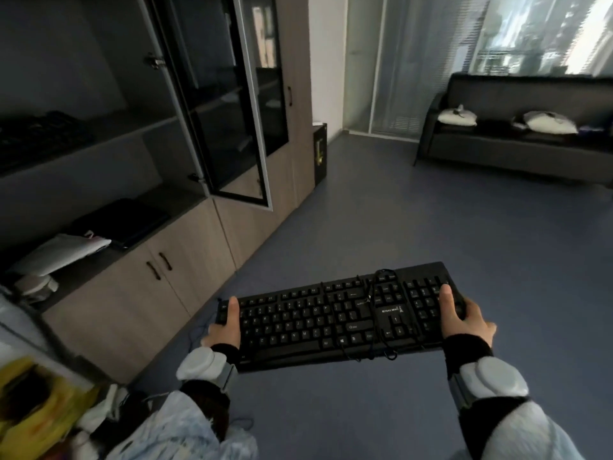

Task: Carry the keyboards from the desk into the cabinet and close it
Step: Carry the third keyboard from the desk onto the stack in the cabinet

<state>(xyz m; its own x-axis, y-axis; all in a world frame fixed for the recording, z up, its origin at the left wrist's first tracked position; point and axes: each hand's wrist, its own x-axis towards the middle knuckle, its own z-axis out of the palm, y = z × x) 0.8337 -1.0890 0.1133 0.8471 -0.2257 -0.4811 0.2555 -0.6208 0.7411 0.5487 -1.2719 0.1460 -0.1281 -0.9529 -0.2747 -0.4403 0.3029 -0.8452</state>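
black wired keyboard [335,315] held level above blue floor [381,220], cable [381,313] looped over keys. left hand [224,330] grips left end, right hand [462,318] grips right end, thumbs on top. cabinet [139,134] at left, glass door [238,104] open.

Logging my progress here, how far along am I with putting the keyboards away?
Done: dark keyboard-like shapes already lie on a cabinet shelf, too dim to confirm. In hand: left hand and right hand grip one black keyboard near the cabinet. Left: shelve it and shut the open glass door. The desk isn't visible, so more may wait.
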